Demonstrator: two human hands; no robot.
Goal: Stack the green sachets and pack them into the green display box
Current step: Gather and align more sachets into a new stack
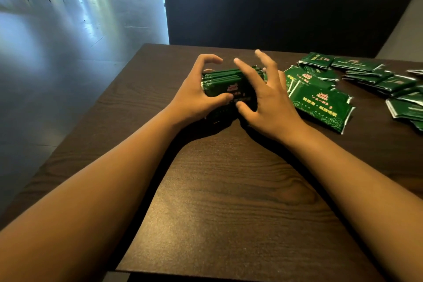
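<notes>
A: What are the hands doing at this moment?

B: The left hand (196, 96) is holding the stack of sachets (229, 86) on the table (229, 190). Its grip is closing on the stack: the thumb is pressing the near face and the curled fingers are reaching over the far edge. The right hand (270, 101) is spreading its fingers loosely over the right end of the stack; it is gripping nothing, and I cannot tell if it is touching.

A: How are the sachets looking?

B: They are dark green and glossy, with gold and red print and pale sealed edges. The stack is standing between the two hands. The loose sachets (325, 101) are lying to the right of the right hand, some just beside it, others well apart.

A: How will they be handling?

B: I am judging them light, soft and slippery, so the stack will be sliding apart easily. Squeezing it from both short ends, with thumbs on the near face, is looking safest.

A: And the display box?

B: It is not showing in this view.
</notes>
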